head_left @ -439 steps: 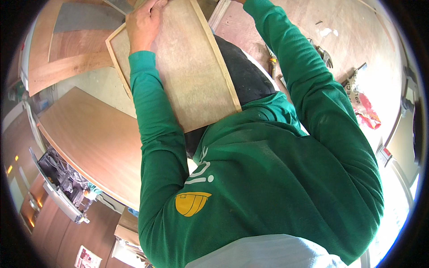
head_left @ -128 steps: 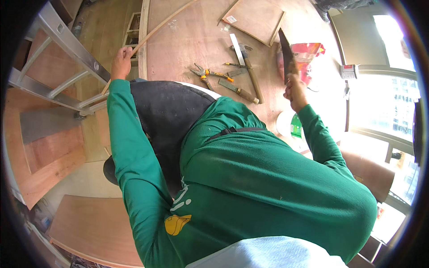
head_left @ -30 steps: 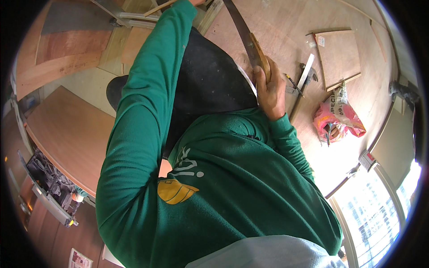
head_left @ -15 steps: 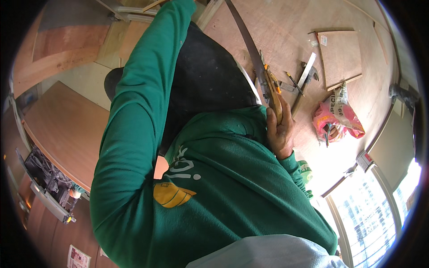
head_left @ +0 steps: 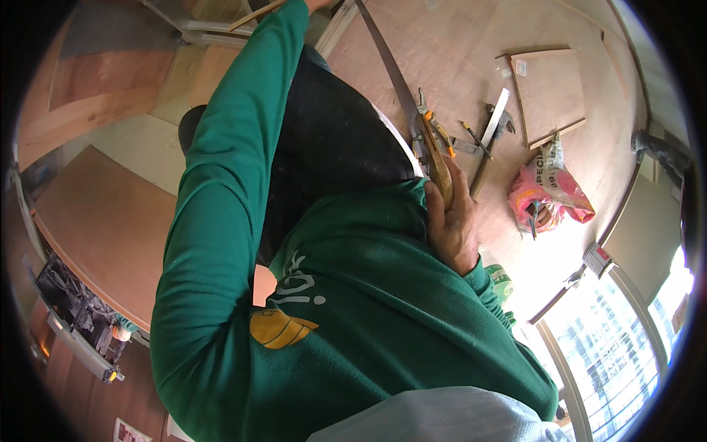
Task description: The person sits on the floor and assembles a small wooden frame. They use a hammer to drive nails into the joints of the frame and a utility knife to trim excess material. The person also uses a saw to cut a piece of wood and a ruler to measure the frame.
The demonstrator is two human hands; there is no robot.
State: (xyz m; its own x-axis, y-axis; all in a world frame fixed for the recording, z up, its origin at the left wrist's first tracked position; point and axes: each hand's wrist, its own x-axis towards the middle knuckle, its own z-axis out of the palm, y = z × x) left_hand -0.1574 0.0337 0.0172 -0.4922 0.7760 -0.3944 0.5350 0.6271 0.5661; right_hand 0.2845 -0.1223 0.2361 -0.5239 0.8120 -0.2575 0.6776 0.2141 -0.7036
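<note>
Widest first: out towards one o'clock, the pale plywood surface (head_left: 456, 44), dotted with tools. Over at nine, a brown board (head_left: 103, 228), well apart from both hands. Up at two, flat on the plywood, a framed panel (head_left: 549, 96), clear of both hands too. Nearly at three, just below the panel, a crumpled pink bag (head_left: 549, 195). And now to the saw (head_left: 394, 70), slanting up from the middle towards twelve and out past the top of the view! Clamped by its wooden handle (head_left: 442, 183) in the right hand (head_left: 454, 228), over at three. Towards two, a hammer (head_left: 482, 174), overlapped by a steel ruler (head_left: 496, 115). At eleven, a thin wooden strip (head_left: 254, 16), vanishing behind the left sleeve (head_left: 243, 96). Around half past one, close by the blade, pliers (head_left: 442, 136), then a pencil-like tool (head_left: 475, 138). Smallest of all, just short of twelve, the left hand (head_left: 318, 4), mostly out of view: cannot tell whether closed on the strip or on nothing. Done, by the look of it: saw in hand and pointed up towards twelve. Left, at a guess: the cut, or the rest of it; cannot tell, with no kerf in sight.
</note>
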